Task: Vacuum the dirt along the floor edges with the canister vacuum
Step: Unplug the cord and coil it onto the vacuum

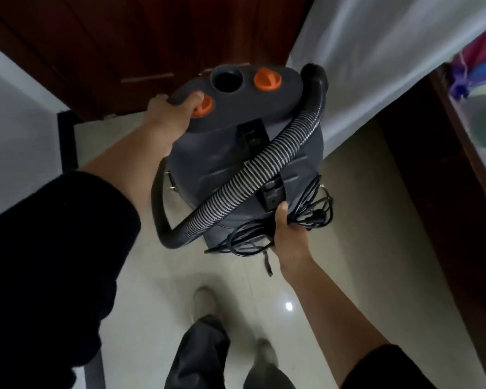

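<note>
Grey canister vacuum (230,153) held off tiled floor (348,220), left hand (174,113) gripping rim, right hand (288,231) holding coiled cord (306,217)

A room in a private home: a glossy pale tiled floor (334,248), a dark red wooden door (152,37) at 12 o'clock, a white sheet (376,66) draped at 1 o'clock, and wooden furniture (466,153) at 3 o'clock (bright fabrics (477,60) piled there).

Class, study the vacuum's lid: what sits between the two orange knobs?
A round open port in the canister vacuum lid, between the left orange knob, under the left hand thumb, and the right orange knob. The head view shows it.
</note>
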A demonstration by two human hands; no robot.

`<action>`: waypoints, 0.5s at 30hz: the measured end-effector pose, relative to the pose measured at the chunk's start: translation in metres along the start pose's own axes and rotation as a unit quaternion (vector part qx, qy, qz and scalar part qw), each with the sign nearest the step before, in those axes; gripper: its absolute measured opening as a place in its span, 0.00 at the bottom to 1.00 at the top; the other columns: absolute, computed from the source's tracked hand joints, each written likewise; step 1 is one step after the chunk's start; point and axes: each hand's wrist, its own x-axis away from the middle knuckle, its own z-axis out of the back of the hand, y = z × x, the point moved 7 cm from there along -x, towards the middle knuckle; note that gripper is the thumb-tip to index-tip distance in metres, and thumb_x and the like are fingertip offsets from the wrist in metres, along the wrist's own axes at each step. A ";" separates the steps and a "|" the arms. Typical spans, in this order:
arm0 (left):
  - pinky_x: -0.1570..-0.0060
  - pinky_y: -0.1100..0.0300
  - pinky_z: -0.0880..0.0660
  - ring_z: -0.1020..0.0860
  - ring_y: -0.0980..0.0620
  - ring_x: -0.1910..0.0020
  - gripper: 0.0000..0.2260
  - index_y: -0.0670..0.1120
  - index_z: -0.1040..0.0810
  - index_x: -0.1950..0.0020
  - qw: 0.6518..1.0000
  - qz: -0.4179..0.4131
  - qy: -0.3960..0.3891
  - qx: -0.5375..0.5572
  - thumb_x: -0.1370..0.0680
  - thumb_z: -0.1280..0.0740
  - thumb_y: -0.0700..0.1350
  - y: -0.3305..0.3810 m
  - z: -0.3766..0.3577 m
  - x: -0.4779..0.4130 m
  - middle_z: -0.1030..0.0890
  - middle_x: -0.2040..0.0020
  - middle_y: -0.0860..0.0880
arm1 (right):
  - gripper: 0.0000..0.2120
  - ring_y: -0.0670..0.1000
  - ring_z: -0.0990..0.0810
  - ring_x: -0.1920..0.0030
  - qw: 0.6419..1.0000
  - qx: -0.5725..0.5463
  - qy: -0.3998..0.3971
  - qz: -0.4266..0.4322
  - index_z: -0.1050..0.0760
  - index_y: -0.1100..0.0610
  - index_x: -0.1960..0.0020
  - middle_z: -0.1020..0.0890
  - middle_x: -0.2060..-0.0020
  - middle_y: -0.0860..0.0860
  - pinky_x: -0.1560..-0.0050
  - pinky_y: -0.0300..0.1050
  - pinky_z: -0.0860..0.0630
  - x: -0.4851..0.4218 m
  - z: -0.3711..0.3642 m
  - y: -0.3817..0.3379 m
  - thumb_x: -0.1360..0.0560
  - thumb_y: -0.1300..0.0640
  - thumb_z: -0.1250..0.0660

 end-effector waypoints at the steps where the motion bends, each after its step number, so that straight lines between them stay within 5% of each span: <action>1: 0.40 0.46 0.24 0.22 0.44 0.39 0.48 0.48 0.29 0.28 1.000 0.003 0.007 -0.009 0.41 0.32 0.75 0.008 -0.001 -0.019 0.22 0.35 0.47 | 0.38 0.53 0.21 0.51 1.000 -0.010 0.008 -0.003 0.25 0.59 0.42 0.20 0.49 0.53 0.49 0.49 0.22 -0.008 -0.005 -0.012 0.31 0.26 0.43; 5: 0.36 0.48 0.27 0.27 0.45 0.33 0.42 0.48 0.35 0.24 1.000 -0.001 0.008 -0.020 0.30 0.32 0.69 0.053 -0.015 -0.062 0.28 0.29 0.47 | 0.28 0.50 0.26 0.63 1.000 -0.010 0.016 0.002 0.26 0.58 0.51 0.26 0.65 0.49 0.63 0.43 0.30 -0.038 -0.020 -0.059 0.24 0.33 0.45; 9: 0.36 0.49 0.27 0.28 0.45 0.32 0.40 0.46 0.36 0.23 0.999 0.007 0.026 -0.043 0.28 0.32 0.67 0.076 -0.028 -0.098 0.29 0.28 0.46 | 0.27 0.53 0.24 0.58 1.000 0.004 0.020 0.001 0.26 0.57 0.48 0.24 0.62 0.50 0.58 0.45 0.29 -0.070 -0.017 -0.096 0.23 0.34 0.48; 13: 0.35 0.55 0.29 0.28 0.45 0.32 0.42 0.46 0.33 0.25 0.998 0.006 0.036 -0.049 0.31 0.33 0.70 0.096 -0.042 -0.112 0.28 0.29 0.46 | 0.25 0.48 0.29 0.71 1.000 0.012 0.003 0.013 0.28 0.60 0.56 0.29 0.71 0.50 0.77 0.35 0.34 -0.095 -0.003 -0.130 0.20 0.38 0.47; 15: 0.35 0.55 0.30 0.28 0.44 0.32 0.38 0.46 0.32 0.26 0.997 0.001 0.052 -0.056 0.28 0.33 0.67 0.102 -0.046 -0.116 0.28 0.29 0.45 | 0.26 0.48 0.28 0.70 1.000 0.018 -0.016 0.014 0.26 0.62 0.53 0.28 0.68 0.51 0.76 0.35 0.33 -0.103 0.002 -0.141 0.20 0.39 0.47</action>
